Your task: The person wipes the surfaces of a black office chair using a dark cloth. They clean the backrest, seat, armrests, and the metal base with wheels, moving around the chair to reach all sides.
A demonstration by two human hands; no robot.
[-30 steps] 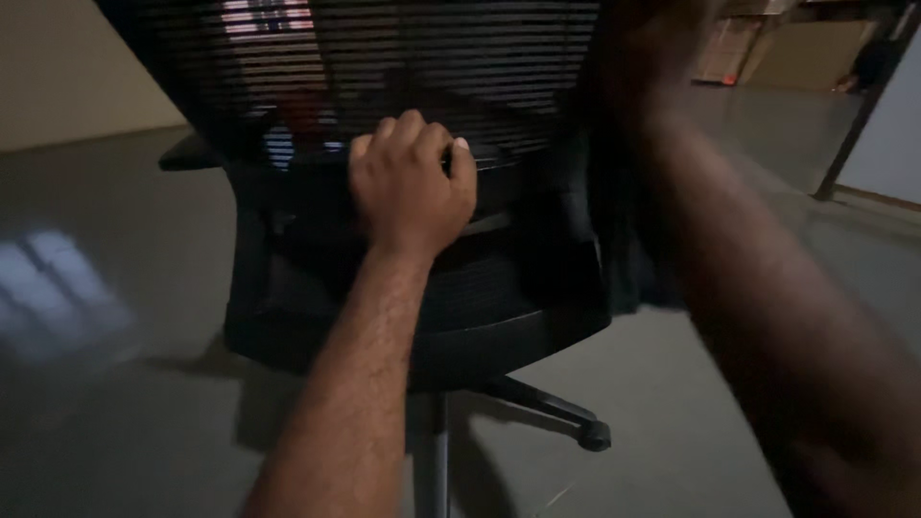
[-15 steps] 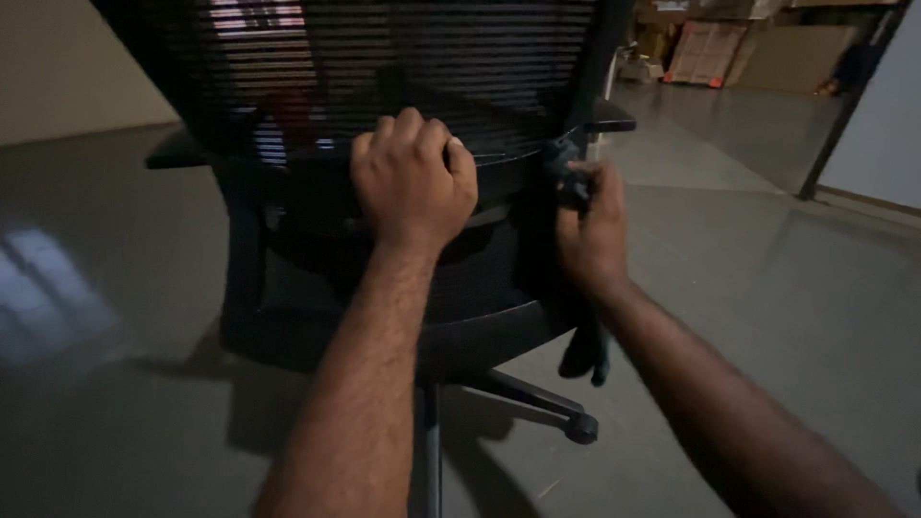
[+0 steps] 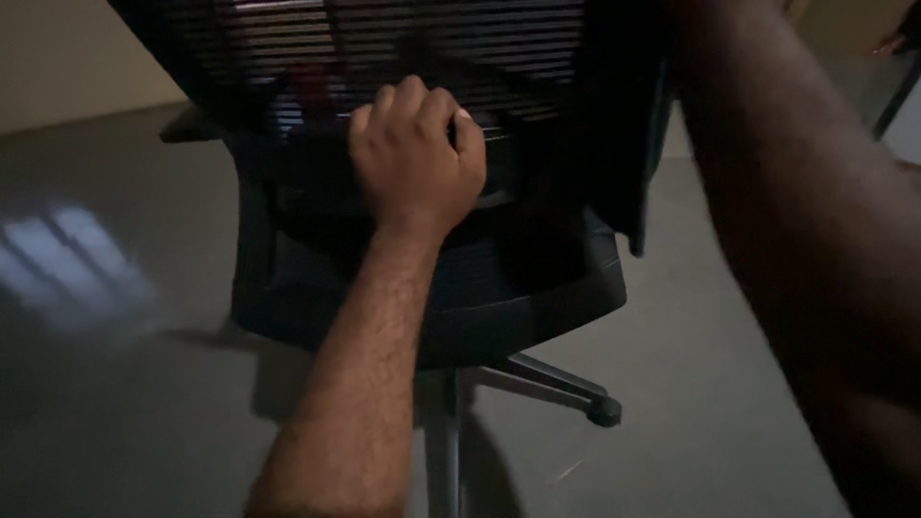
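I see the office chair (image 3: 432,288) filling the upper and middle part of the frame, its back turned toward me. The black mesh backrest (image 3: 403,48) runs across the top, the dark seat (image 3: 537,297) sits below it at centre, and one armrest (image 3: 192,125) sticks out at the upper left. Under the seat, the centre column (image 3: 443,451) drops to the lower edge, and one base leg reaches to the right, ending in a caster (image 3: 604,412).

My left hand (image 3: 417,153) is at upper centre, fingers (image 3: 413,101) curled and clenched over the bar at the bottom of the backrest, forearm running down to the lower middle of the frame.

My right forearm (image 3: 815,269) crosses the right side as a large blurred shape; the right hand itself lies past the top edge, so I cannot tell whether it is gripping anything.

The chair stands on a smooth grey floor (image 3: 125,384), with a pale patch of reflected light (image 3: 67,259) at the left. A light wall (image 3: 67,58) shows in the upper left corner.
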